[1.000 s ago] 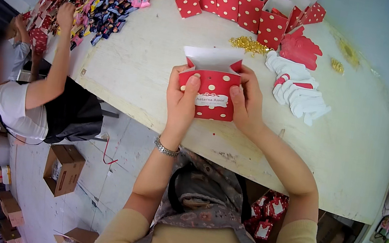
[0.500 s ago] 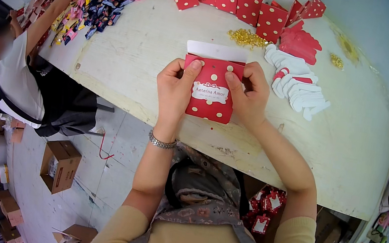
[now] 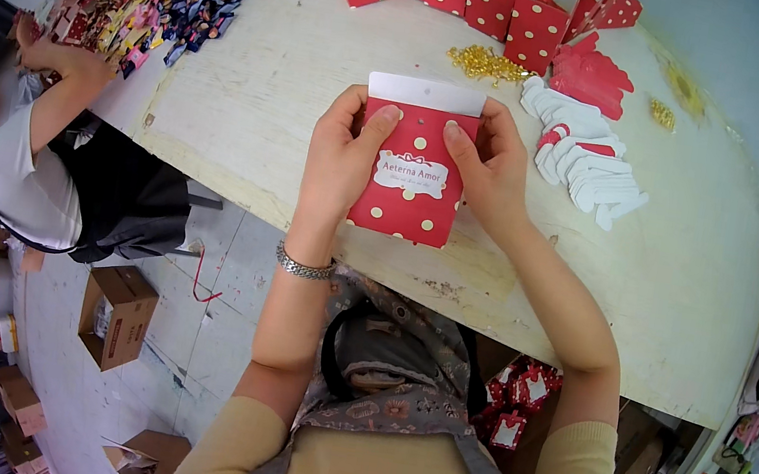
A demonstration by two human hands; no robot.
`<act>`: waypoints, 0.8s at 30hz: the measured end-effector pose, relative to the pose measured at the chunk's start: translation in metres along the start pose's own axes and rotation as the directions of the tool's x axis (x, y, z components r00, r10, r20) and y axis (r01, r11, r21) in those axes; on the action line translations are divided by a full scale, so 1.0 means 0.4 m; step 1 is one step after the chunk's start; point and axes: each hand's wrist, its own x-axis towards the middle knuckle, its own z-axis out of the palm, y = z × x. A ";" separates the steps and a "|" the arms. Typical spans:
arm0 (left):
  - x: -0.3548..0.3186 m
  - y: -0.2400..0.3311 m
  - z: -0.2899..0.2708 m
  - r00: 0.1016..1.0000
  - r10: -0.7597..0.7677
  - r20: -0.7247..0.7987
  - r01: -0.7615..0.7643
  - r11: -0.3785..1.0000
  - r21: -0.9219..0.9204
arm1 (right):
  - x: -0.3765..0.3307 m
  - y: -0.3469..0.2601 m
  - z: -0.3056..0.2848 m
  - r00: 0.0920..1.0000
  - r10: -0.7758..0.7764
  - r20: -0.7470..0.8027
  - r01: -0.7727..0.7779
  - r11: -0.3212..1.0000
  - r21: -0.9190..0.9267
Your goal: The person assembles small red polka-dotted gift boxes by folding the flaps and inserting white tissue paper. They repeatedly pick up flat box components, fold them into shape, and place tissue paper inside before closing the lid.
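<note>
A red gift box [image 3: 406, 204] with cream polka dots and a white label is held upright between my two hands, over the near edge of the table. My left hand [image 3: 346, 149] grips its left side, thumb on the front and fingers behind. On the right side my right hand [image 3: 491, 165] holds it the same way. The box's white top flap [image 3: 425, 94] stands up above both thumbs, with a small hole in the red front below it. The fingers behind the box are mostly hidden.
Beyond my hands on the table [image 3: 267, 73] lie gold beads [image 3: 486, 64], white tags [image 3: 587, 160], red cut-outs [image 3: 592, 77] and a row of dotted boxes [image 3: 488, 0]. Wrapped sweets [image 3: 203, 5] heap at far left, beside a co-worker [image 3: 35, 176]. Cardboard boxes [image 3: 120, 316] stand on the floor.
The box's top has flattened between my hands, and its flap now sits close against the red front. The co-worker's arm has drawn back from the far heap.
</note>
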 end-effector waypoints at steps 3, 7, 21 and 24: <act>-0.012 0.026 0.006 0.999 -0.004 0.036 0.004 1.000 -0.004 | -0.018 0.020 -0.002 1.000 0.007 0.020 -0.007 1.000 -0.014; -0.019 0.011 -0.008 0.999 0.022 0.030 -0.022 1.000 0.011 | -0.021 0.020 0.002 0.991 -0.127 0.032 0.129 0.986 -0.102; -0.053 0.011 0.006 0.996 -0.055 -0.067 0.049 0.995 -0.091 | -0.013 0.023 -0.028 0.795 -0.573 0.198 0.606 0.735 -0.305; -0.059 0.003 -0.007 0.996 0.037 -0.084 -0.034 0.999 0.038 | -0.016 0.011 -0.026 0.824 -0.527 0.207 0.566 0.785 -0.254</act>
